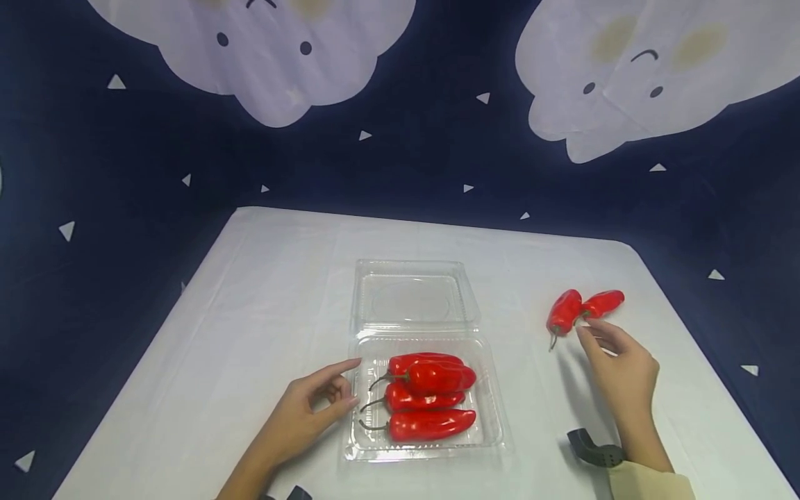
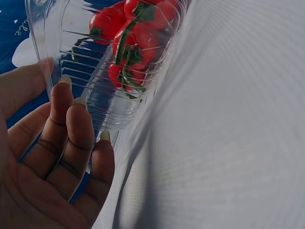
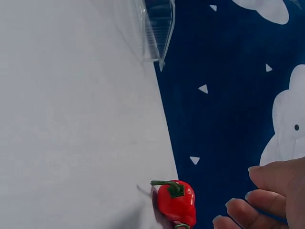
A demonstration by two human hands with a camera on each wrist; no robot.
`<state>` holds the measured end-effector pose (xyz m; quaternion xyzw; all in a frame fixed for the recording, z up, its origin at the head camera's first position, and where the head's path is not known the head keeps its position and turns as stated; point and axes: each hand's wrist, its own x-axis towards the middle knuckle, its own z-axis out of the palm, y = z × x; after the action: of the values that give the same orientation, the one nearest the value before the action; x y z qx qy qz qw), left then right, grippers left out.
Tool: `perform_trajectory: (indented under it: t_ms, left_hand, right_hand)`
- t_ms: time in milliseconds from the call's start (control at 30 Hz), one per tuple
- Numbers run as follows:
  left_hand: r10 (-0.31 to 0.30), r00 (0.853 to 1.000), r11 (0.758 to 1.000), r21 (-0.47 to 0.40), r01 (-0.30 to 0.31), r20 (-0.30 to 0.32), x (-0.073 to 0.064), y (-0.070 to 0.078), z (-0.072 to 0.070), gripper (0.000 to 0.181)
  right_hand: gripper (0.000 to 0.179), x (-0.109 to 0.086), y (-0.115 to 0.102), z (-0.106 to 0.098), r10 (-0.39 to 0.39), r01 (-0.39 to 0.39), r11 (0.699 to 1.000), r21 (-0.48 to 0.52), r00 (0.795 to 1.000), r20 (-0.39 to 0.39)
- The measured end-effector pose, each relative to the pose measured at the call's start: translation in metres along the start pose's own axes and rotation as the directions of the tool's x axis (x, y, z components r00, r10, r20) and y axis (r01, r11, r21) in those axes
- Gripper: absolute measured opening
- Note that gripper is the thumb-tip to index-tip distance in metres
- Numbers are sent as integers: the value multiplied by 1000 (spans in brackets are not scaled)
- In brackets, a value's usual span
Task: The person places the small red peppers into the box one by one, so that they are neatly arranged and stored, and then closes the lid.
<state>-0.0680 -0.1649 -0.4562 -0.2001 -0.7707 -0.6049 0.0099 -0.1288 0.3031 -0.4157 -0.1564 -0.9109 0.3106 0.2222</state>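
Observation:
In the head view my left hand (image 1: 307,415) is at the left rim of a clear plastic clamshell box (image 1: 494,389), index finger and thumb spread along it. The left wrist view shows these fingertips (image 2: 66,83) against the see-through wall. Several red peppers (image 1: 431,425) with green stems lie inside, one on top of others. My right hand (image 1: 625,368) hovers by two red peppers on the table, the left one (image 1: 564,310) and the right one (image 1: 603,303). Its thumb and index finger are near a stem. In the right wrist view its fingers (image 3: 243,212) are apart from the pepper (image 3: 176,202).
The box's lid (image 1: 412,295) lies folded back, away from me. A white cloth (image 1: 262,278) covers the table. Behind it hangs dark blue fabric (image 1: 425,167) with clouds and small triangles. A dark strap piece (image 1: 594,451) sits at my right wrist.

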Motion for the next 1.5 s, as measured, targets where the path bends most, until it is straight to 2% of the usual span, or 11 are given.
perform_trajectory:
  t_ms: [367,700,967,1233,1500]
  left_hand:
    - [-18,1000,1000,-2,18,3,0,-1,2,50]
    - [-16,1000,1000,7,16,1,-1,0,2,50]
    - [-19,1000,1000,10,19,-9,-2,3,0,50]
    - [-1,1000,1000,2,1,-6,-1,2,-1,51]
    - [-15,1000,1000,-3,15,2,1,0,-1,51]
  right_hand:
    - [42,23,12,21,28,-27,999,-22,998,47]
    - [48,31,15,40,103,-103,995,5,994,29]
    - [55,29,8,47,73,-74,997,27,997,27]
    - [63,28,7,59,-32,33,999,-6,999,20]
    - [53,27,14,62,-23,23,1000,-16,999,29]
